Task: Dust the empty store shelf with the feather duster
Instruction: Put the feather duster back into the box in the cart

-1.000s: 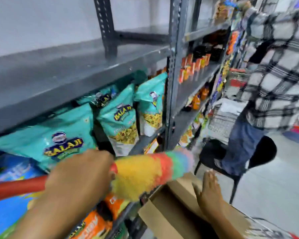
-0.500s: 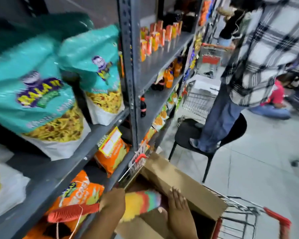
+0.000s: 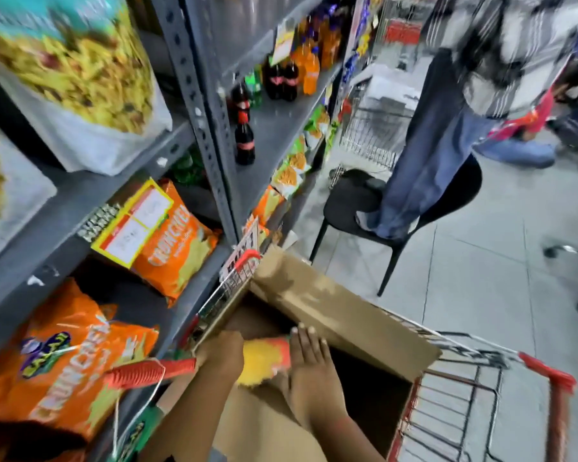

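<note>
— Since a second ago the view has dropped from the bare grey top shelf down past the teal snack bags, and the feather duster [image 3: 264, 361] has come down with it into the open cardboard box [image 3: 344, 315].

— Who holds it?

— Left hand [image 3: 222, 355], fingers wrapped round the red ribbed handle [image 3: 147, 373] where it meets the feathers. Only the yellow and orange part of the head shows, just inside the box mouth. A white loop of cord hangs from the handle's end.

— And the right hand [image 3: 309, 365]?

— Fingers straight and together, laid flat against the feathers, gripping nothing.

— What is the box sitting in?

— A wire shopping cart [image 3: 474, 405] with red trim, close against the grey metal shelving [image 3: 201, 105].

— What's on those shelves?

— Orange snack bags [image 3: 174, 248] low down, big clear-bottomed bags of yellow snacks [image 3: 80, 81] above, dark and orange soda bottles [image 3: 244, 138] in the next bay.

— The room?

— Pale grey floor tiles [image 3: 481, 261]. Another person in jeans [image 3: 427, 145] and a plaid shirt stands on a black chair [image 3: 347, 201] further along, blurred.
</note>
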Demonstrator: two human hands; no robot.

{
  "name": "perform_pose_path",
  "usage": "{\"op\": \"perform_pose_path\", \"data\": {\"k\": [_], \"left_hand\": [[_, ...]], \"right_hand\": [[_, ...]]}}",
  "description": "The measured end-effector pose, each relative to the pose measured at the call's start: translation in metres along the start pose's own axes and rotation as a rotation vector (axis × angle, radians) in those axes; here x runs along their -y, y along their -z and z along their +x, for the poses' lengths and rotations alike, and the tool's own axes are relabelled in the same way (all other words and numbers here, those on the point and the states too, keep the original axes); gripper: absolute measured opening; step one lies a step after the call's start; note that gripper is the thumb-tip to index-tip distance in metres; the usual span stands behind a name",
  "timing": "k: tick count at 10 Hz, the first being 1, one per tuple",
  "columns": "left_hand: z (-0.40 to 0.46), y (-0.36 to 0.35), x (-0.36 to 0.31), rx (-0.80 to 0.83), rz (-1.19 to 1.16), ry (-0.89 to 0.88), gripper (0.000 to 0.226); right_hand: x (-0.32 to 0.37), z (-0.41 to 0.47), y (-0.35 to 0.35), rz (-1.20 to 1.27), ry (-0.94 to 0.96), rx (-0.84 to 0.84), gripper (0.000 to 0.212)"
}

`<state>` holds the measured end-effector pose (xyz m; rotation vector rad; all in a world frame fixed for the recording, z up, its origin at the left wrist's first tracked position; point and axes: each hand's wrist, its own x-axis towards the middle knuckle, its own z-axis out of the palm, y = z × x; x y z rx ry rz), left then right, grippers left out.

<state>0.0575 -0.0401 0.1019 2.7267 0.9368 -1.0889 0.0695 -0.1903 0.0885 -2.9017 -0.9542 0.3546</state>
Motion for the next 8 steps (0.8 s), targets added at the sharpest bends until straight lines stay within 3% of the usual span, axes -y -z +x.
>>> {"op": "perform_pose_path", "data": {"k": [1,4,5,7,8], "left_hand": [[0.014,-0.012,-0.005,-0.015,0.036,-0.034,0.036],[0.037,-0.04,0.002,-0.022,0.205,-0.091,0.036],[0.031,-0.05,0.01,-0.113,0.205,-0.159,0.034],[0.019,-0.053,0.017,-0.318,0.103,-0.273,0.065],[0.009,-0.035,0.016,-0.475,0.043,-0.347,0.07]], "right_hand": [[0.006,0.011,-0.015,0.128,0.053,0.151,0.071],[0.008,0.012,-0.061,0.162,0.053,0.173,0.069],[0.013,0.011,-0.065,0.168,0.032,0.145,0.069],[0.023,0.014,-0.055,0.183,0.005,0.086,0.069],[0.027,0.017,-0.037,0.199,-0.013,0.025,0.071]]}}
